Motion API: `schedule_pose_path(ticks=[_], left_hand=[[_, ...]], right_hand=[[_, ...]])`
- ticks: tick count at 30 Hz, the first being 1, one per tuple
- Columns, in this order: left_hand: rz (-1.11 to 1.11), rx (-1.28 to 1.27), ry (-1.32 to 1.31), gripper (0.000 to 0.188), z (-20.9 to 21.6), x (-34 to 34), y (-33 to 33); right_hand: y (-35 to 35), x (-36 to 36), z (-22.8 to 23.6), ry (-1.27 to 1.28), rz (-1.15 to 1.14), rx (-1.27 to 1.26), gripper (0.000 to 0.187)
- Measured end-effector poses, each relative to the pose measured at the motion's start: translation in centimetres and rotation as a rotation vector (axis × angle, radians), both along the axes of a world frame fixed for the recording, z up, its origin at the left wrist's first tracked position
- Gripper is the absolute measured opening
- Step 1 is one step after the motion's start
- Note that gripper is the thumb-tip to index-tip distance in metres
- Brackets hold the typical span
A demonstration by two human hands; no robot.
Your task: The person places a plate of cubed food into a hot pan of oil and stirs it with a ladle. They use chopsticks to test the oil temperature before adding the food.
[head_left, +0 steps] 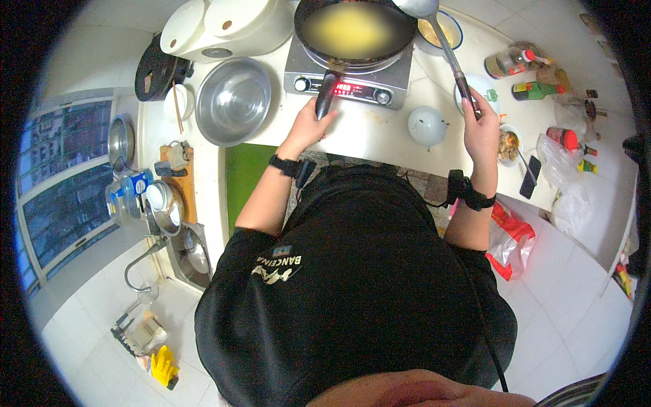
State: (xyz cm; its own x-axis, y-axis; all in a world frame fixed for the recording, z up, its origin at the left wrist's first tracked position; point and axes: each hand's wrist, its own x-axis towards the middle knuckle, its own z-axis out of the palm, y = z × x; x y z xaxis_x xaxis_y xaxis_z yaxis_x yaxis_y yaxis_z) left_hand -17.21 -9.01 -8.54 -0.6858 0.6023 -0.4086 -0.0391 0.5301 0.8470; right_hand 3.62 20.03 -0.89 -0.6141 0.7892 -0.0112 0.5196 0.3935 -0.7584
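Note:
A dark frying pan (302,42) sits on a silver induction cooker (295,73) whose red display is lit. Something yellow (346,30) lies in the pan, too blurred to make out. My left hand (310,127) is closed round the end of the pan's black handle (327,93). In my right hand (481,125) is the dark handle of a metal ladle (444,42). Its round head is raised to the right of the pan, partly cut off by the top edge. Between my hands, a small pale round bowl (427,126) rests on the counter.
Left of the cooker stand a large steel basin (234,102) and a white lidded container (244,17). A blue-rimmed bowl (453,32) is behind the ladle. To the right are a green bottle (532,91), a food bowl (508,144) and a black phone (530,178). A sink (192,251) lies left.

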Motion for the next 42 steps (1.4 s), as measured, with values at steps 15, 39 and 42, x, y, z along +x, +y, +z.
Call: schedule_pose_path(ticks=[15, 39, 42], left_hand=[[-0.003, 0.007, 0.046, 0.04, -0.2, 0.4, -1.3], [0.012, 0.029, 0.086, 0.036, -1.3, 1.1, 1.5], [0.018, 0.034, 0.069, 0.036, -0.4, 1.4, 1.4]], right_hand=[[0.2, -0.1, 0.0, 0.044, -0.018, 0.008, 0.037], [-0.9, 0.7, -0.3, 0.089, -0.019, 0.047, 0.036], [-1.1, 0.6, 0.0, 0.098, -0.024, 0.032, 0.037]])
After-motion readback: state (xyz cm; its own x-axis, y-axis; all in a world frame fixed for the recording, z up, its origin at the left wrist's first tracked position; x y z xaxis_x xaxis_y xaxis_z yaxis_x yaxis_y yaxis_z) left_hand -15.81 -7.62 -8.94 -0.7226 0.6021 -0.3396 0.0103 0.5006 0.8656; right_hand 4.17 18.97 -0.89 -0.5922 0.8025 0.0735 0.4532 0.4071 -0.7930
